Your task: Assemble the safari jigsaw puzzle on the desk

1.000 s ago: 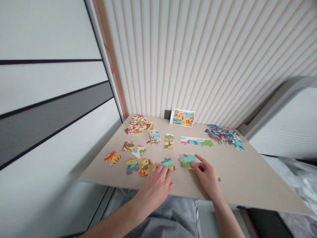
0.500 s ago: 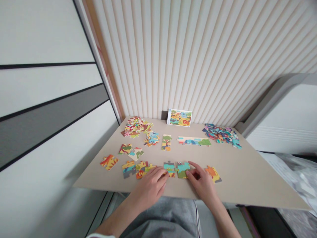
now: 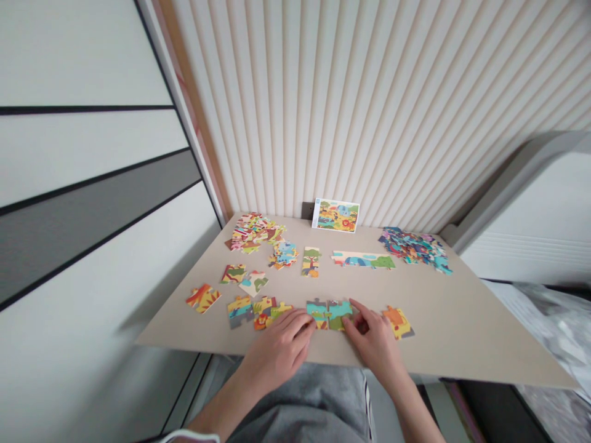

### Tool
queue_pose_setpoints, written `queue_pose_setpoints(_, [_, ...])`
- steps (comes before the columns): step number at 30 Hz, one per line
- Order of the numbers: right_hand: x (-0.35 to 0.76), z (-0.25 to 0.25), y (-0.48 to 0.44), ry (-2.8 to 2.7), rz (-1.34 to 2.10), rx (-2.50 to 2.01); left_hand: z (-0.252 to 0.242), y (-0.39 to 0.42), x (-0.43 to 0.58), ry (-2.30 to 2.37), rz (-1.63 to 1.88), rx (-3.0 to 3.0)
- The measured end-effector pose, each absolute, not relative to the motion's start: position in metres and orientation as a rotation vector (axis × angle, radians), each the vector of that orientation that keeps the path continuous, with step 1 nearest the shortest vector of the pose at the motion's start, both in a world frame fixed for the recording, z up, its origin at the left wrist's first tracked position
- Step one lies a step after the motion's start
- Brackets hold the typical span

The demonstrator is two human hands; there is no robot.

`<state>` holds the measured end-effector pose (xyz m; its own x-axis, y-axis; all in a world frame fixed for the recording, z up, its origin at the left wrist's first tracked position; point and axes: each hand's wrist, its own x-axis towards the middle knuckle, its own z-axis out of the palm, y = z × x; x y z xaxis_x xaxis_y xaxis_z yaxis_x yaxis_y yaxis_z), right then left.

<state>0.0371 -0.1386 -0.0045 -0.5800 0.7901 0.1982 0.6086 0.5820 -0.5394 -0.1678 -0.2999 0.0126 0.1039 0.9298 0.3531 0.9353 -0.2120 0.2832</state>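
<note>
Two teal-and-green jigsaw pieces lie edge to edge near the table's front: the left piece [image 3: 316,314] and the right piece [image 3: 340,315]. My left hand [image 3: 277,352] rests on the tabletop, its fingertips against the left piece's lower edge. My right hand [image 3: 373,339] has its thumb and forefinger on the right piece. An orange jigsaw piece [image 3: 398,322] lies just right of my right hand. A cluster of joined yellow and red pieces [image 3: 261,311] sits beyond my left fingers.
The beige tabletop [image 3: 466,332] holds a picture card [image 3: 335,215], two heaps of loose pieces [image 3: 253,232] [image 3: 413,249], a long joined strip [image 3: 363,260] and further pieces [image 3: 203,298]. A ribbed wall panel [image 3: 369,111] rises behind the table.
The two teal-and-green pieces have come together from apart, with both hands closing in on them. The orange piece is now uncovered, and the view has tilted slightly.
</note>
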Motion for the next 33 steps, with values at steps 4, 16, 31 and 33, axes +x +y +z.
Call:
queue_pose_setpoints(4, [0.036,-0.001,-0.140,-2.426,0.588,-1.111,0.014,-0.299,-0.167,-1.963,-0.731,-2.322])
queue_pose_setpoints(16, [0.030,0.002,-0.141,-2.503,0.480,-1.136,0.018,-0.300,-0.166,-1.982,-0.701,-2.334])
queue_pose_setpoints(31, [0.033,0.003,-0.143,-2.423,0.444,-0.989,0.035,-0.291,-0.203,-2.092,-0.685,-2.009])
queue_pose_setpoints(33, [0.023,0.015,-0.137,-2.441,0.407,-0.921,0.038,-0.277,-0.232,-2.220,-0.620,-1.853])
